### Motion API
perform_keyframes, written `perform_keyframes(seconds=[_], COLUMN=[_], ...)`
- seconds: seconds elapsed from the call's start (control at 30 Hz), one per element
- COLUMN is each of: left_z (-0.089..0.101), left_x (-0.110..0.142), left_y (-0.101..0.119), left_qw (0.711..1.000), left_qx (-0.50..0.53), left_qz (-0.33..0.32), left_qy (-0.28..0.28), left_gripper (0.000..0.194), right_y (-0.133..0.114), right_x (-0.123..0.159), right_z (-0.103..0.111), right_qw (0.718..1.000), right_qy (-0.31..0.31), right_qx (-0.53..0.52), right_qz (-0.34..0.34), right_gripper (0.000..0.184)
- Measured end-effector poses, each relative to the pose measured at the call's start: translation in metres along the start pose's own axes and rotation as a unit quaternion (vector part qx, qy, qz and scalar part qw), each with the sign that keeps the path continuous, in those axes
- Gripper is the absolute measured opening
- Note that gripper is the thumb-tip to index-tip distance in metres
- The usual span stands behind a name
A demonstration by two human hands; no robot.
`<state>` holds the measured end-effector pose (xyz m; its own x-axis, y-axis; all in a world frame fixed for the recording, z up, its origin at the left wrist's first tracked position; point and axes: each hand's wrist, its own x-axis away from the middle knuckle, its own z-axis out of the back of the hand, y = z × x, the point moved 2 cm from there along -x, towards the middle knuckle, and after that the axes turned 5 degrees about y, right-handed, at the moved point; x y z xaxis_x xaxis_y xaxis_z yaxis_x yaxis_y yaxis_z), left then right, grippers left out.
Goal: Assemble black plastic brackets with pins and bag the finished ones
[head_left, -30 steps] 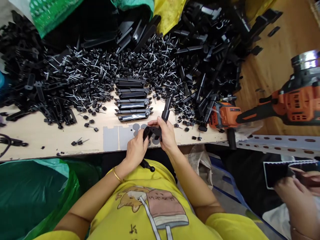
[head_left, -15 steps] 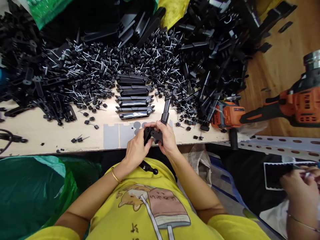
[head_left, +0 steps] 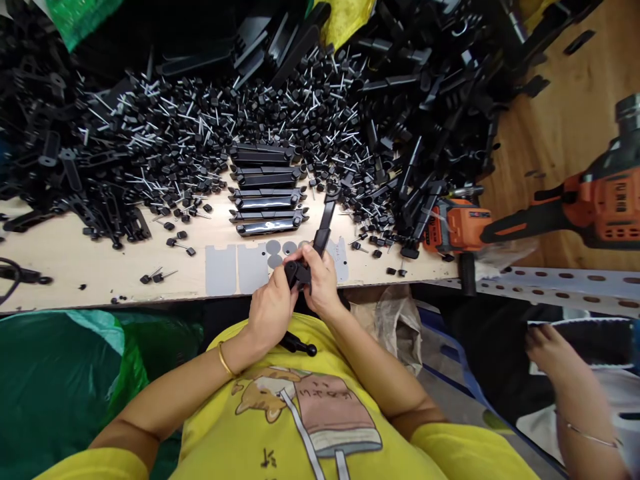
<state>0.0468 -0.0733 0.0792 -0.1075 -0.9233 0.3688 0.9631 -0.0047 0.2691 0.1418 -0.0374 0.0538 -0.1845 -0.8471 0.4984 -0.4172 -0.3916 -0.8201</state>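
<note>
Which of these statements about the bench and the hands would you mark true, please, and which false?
1. The left hand and the right hand are close together. True.
2. The right hand holds a long black bar. True.
3. The left hand is empty. False: its fingers hold a black piece.
4. The gold bracelet is on the right wrist. False: it is on the left wrist.
5. A heap of small black knobs with metal pins lies beyond the row of black parts. True.
6. The orange power tool is on the person's left. False: it is on the right.
</note>
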Motion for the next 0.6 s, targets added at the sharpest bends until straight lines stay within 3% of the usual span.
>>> perform_keyframes(seconds=[0.07, 0.2, 0.33, 0.5, 0.6], left_z=[0.001, 0.002, 0.005, 0.013, 0.018], left_x=[0.002, 0.002, -0.001, -0.002, -0.004], left_y=[0.001, 0.001, 0.003, 0.004, 0.003], left_qw=[1.000, 0.999, 0.997, 0.996, 0.995], left_qx=[-0.008, -0.026, -0.047, -0.068, -0.076], left_qz=[-0.005, -0.031, -0.052, -0.049, -0.058], left_qy=[-0.004, -0.015, -0.015, -0.011, -0.001], left_gripper=[0.025, 0.027, 0.026, 0.026, 0.025], right_y=[-0.001, 0.000, 0.001, 0.000, -0.002], right_x=[0.002, 0.000, -0.002, -0.004, 0.000], right_z=[-0.002, -0.003, 0.000, -0.011, -0.016], right_qw=[1.000, 0.997, 0.999, 0.999, 0.999], right_qy=[0.010, -0.059, 0.045, -0.032, 0.035], right_qx=[-0.021, 0.005, -0.014, -0.011, -0.019], right_qz=[0.009, -0.051, 0.015, -0.038, 0.019], right_gripper=[0.032, 0.035, 0.037, 0.037, 0.038])
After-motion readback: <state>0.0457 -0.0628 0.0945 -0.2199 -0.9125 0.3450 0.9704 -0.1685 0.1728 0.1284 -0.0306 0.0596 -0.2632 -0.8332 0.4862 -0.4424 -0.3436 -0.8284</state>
